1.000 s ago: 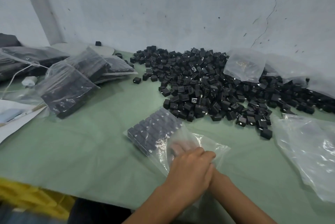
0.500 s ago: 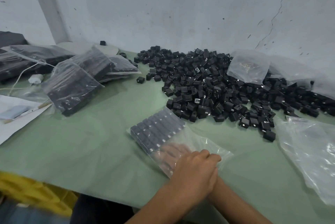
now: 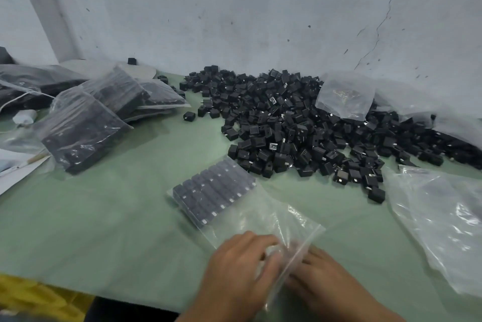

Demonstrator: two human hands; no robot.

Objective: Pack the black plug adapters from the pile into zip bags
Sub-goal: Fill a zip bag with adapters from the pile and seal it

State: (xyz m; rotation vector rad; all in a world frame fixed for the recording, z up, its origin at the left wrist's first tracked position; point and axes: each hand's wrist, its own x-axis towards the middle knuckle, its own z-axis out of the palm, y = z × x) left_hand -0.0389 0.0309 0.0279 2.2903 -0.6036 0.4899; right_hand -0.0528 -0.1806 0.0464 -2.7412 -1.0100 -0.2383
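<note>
A clear zip bag (image 3: 263, 213) lies on the green table (image 3: 109, 217), its far end filled with neat rows of black plug adapters (image 3: 214, 190). My left hand (image 3: 240, 269) and my right hand (image 3: 323, 277) meet at the bag's near, open end, fingers curled and pinching the plastic edge between them. The big loose pile of black adapters (image 3: 300, 126) spreads behind the bag toward the wall.
Several filled bags (image 3: 86, 123) lie stacked at the left. Empty clear bags lie at the right (image 3: 443, 222) and on the pile (image 3: 344, 96). White papers (image 3: 15, 167) sit at the far left edge. A yellow object (image 3: 34, 295) lies below the table's front edge.
My hands drew back from inside the bag to its near edge and now pinch the opening; the right hand came out from under the left.
</note>
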